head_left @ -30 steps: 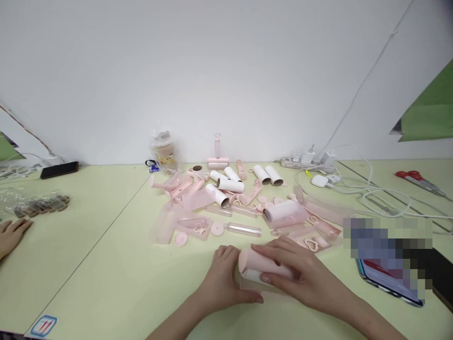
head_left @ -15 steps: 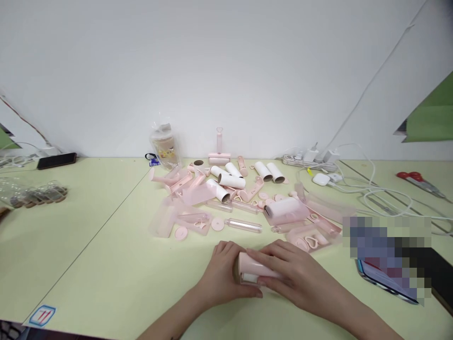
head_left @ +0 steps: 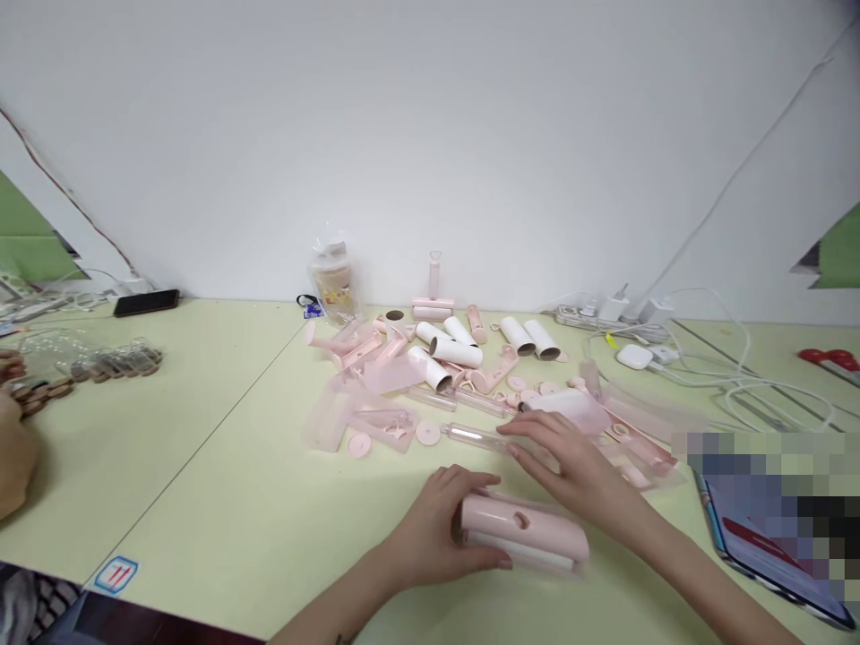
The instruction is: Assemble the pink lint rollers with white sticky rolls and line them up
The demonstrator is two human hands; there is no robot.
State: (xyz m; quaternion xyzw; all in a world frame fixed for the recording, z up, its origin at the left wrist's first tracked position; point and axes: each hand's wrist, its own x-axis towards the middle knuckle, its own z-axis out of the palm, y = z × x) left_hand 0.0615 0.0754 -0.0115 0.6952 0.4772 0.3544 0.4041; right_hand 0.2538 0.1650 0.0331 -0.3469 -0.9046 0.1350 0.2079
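Observation:
My left hand (head_left: 435, 530) grips the left end of a pink lint-roller case (head_left: 525, 530) with a white roll inside, lying on the pale green table (head_left: 221, 502). My right hand (head_left: 568, 463) hovers open just behind the case, fingers stretched toward a clear plastic tube (head_left: 474, 435) and a pink-covered roll (head_left: 563, 408). Behind them lies a heap of pink handles, round caps and white paper rolls (head_left: 451, 351).
A wrapped cup (head_left: 331, 285) and an upright pink handle (head_left: 434, 287) stand by the wall. A power strip, chargers and white cables (head_left: 678, 358) lie at the right, a phone (head_left: 772, 555) near right. Another person's hand (head_left: 13, 439) and small jars (head_left: 107, 363) are at the left.
My right hand has let go of the pink case and moved up toward the pile. The left hand still holds the case. The view has shifted right.

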